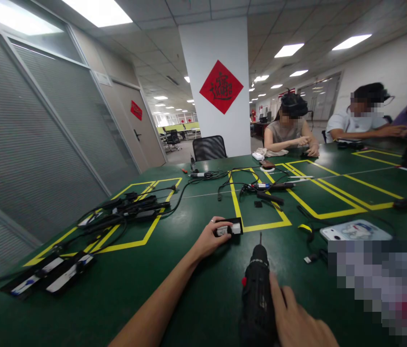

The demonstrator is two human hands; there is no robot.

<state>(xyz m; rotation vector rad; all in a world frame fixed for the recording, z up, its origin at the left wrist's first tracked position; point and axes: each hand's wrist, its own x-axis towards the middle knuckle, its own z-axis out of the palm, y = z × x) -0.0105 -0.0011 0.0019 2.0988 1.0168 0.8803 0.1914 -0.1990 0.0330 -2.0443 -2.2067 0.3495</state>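
My left hand (212, 237) reaches forward and grips a small black part with a white face (230, 227) that lies on the green table (189, 299), right on a yellow tape line. My right hand (295, 320) holds a black electric screwdriver (257, 289) near the bottom edge of the view. Its bit points away from me toward the small part, with a gap between them.
A tangle of black cables and adapters (127, 209) lies to the left, flat black-and-white strips (49, 277) at the near left. More tools and cables (266, 190) sit ahead, a phone (355, 230) on the right. Two people sit at the far side.
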